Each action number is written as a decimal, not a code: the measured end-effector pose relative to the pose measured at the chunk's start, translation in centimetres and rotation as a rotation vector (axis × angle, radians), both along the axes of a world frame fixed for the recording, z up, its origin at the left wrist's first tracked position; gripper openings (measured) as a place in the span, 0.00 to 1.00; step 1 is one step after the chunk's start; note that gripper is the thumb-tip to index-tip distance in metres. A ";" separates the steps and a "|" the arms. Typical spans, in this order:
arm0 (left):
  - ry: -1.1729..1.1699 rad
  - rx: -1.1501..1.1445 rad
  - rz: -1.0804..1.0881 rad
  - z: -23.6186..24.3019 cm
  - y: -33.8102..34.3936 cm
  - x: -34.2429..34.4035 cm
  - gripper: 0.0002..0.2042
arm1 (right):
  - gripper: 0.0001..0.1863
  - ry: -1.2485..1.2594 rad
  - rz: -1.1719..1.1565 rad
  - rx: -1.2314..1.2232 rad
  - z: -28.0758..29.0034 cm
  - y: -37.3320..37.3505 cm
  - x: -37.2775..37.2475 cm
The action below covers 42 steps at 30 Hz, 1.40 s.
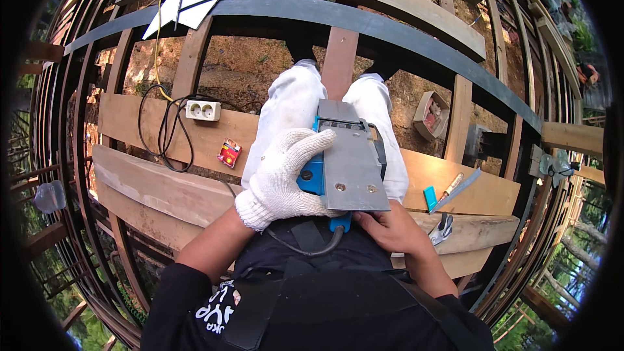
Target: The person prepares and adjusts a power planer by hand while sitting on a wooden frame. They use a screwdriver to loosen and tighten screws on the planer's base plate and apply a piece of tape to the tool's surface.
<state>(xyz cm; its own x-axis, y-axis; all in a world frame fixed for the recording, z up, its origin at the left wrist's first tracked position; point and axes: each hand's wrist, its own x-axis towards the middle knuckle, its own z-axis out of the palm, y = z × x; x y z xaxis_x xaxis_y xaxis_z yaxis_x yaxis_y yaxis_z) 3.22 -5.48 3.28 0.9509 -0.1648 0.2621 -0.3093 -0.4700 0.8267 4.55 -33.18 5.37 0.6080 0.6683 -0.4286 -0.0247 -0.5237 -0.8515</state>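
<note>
A blue electric planer rests upside down on my lap, its flat grey metal sole facing up. My left hand, in a white knitted glove, grips the planer's left side with the fingers spread along its edge. At the near end, my bare right hand is closed on the planer's rear part; some of its fingers are hidden under the sole. From that end a dark power cord curves off to the left across my black shirt.
Wooden planks lie across at seat height. On them are a white socket block with coiled black cable, a red packet, a wooden-handled tool, a teal item and a glove. An open box stands lower right. A dark metal beam crosses ahead.
</note>
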 end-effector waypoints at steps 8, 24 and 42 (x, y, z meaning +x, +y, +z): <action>0.060 0.000 -0.017 1.4 -1.0 0.9 0.52 | 0.24 -0.070 -0.347 0.200 4.8 -4.6 3.5; 0.100 0.059 -0.035 1.3 -1.2 1.2 0.52 | 0.16 -0.790 -0.178 0.434 1.4 -0.4 3.1; 0.322 -0.162 0.120 -0.1 -0.1 -1.5 0.50 | 0.17 -0.781 -0.222 0.426 0.0 -2.5 1.4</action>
